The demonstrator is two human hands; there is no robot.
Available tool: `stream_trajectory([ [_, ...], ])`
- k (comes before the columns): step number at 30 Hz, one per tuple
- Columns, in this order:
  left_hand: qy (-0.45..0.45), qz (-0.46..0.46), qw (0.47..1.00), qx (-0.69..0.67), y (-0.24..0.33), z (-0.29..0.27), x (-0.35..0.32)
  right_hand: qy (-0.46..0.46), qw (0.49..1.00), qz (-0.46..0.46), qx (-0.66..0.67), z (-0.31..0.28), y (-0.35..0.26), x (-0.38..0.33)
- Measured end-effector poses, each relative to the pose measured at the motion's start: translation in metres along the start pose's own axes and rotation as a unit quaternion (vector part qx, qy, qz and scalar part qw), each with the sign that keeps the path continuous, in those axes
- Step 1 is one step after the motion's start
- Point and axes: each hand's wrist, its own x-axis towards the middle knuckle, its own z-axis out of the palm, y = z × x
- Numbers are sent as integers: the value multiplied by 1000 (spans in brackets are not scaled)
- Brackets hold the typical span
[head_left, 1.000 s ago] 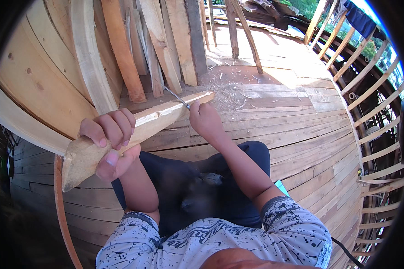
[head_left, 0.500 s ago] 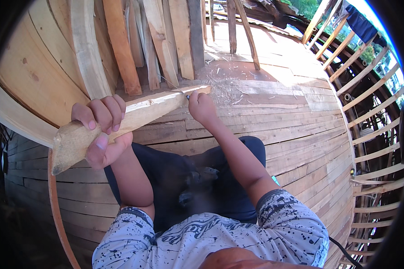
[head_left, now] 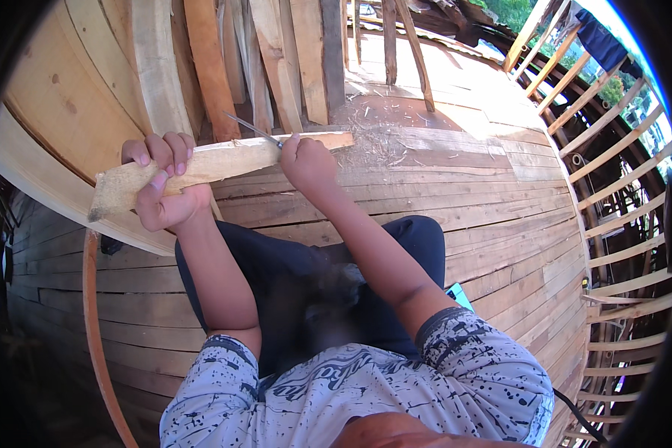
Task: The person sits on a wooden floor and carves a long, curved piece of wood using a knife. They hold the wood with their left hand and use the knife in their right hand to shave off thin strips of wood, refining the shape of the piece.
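A long pale piece of wood (head_left: 239, 159) lies slantwise above my lap, its broad sawn end at the left and its narrower tip at the right. My left hand (head_left: 173, 207) is closed round it close to the broad end, fingers over the far side and thumb on the near side. A knife with a thin metal blade (head_left: 252, 128) is in my right hand (head_left: 308, 164), which is closed on the handle. The blade points up and left past the wood's far edge; whether its edge touches the wood I cannot tell. Most of the handle is hidden.
Upright boards (head_left: 209, 71) lean beside a curved plank wall (head_left: 60, 89) at the left. Shavings (head_left: 396, 138) litter the plank floor (head_left: 500, 216) ahead. Curved wooden ribs (head_left: 626, 280) line the right side. A light-blue flat object (head_left: 459, 296) lies by my right thigh.
My left hand has raised the wood's broad end, so the piece lies more level. My right hand has moved left along it, and the knife blade now shows clearly.
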Motion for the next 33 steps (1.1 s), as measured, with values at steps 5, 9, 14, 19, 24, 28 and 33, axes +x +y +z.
stream_trajectory([
  [5, 50, -7, 998, 25, 8, -14, -6, 58, 996, -31, -57, 21, -3, -6],
  [9, 58, -3, 998, 6, 14, -24, -10, 77, 990, -31, -115, 33, 6, -5],
  [14, 39, 11, 999, -8, 6, -15, -8, -3, 978, 109, -179, 19, 125, 26],
  [19, 9, 11, 1000, -10, 0, 9, -10, -44, 987, 34, -153, 7, 105, 18],
  [24, -49, 0, 999, 7, 6, 5, -9, -99, 993, 23, -61, -21, -23, -10],
  [28, -33, -3, 999, -17, -2, 11, -14, -48, 984, 59, -162, 7, 112, 30],
  [33, -57, 0, 998, -12, -1, 14, -11, -90, 960, -94, -249, -3, 138, 39],
])
